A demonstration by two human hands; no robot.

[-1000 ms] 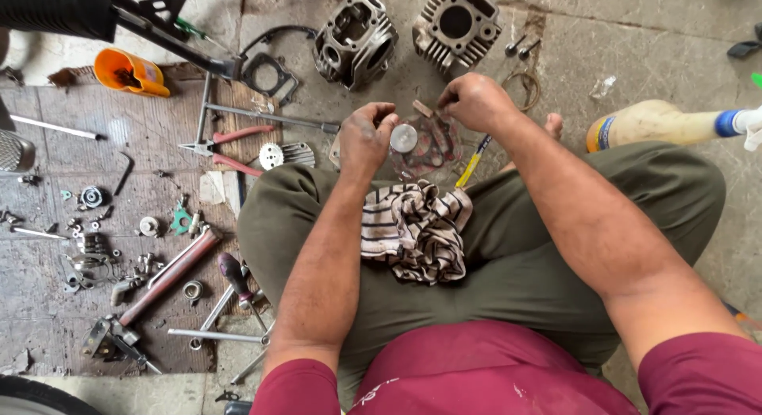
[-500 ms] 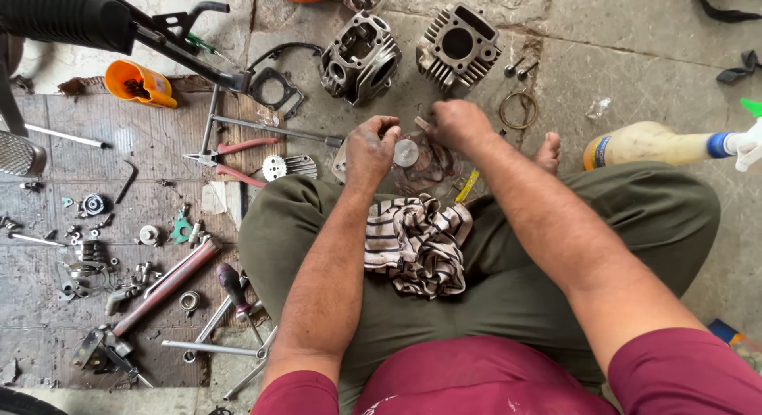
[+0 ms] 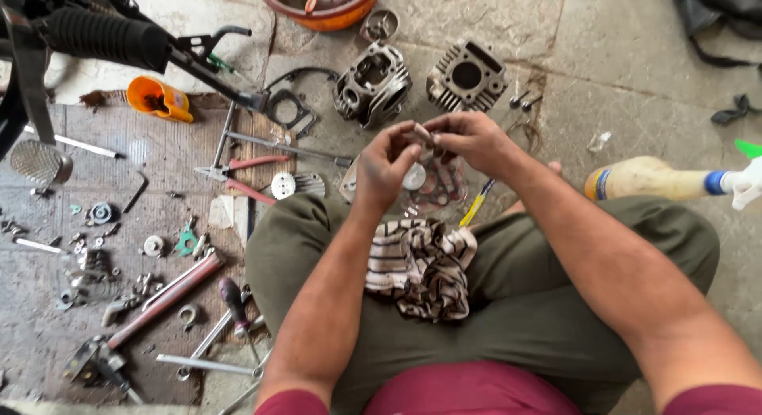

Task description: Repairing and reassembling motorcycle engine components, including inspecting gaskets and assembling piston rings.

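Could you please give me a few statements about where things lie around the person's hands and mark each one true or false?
1. Both hands meet over a small metal part. True: the left hand and right hand pinch the small part between their fingertips.
2. The striped rag hangs from the orange bowl. False: the striped rag lies on the person's lap, while the orange bowl sits at the top edge.
3. Two finned engine blocks stand on the floor beyond the hands. True: one engine block sits beside the other.
4. The red-handled pliers are in the right hand. False: the pliers lie on the floor to the left.
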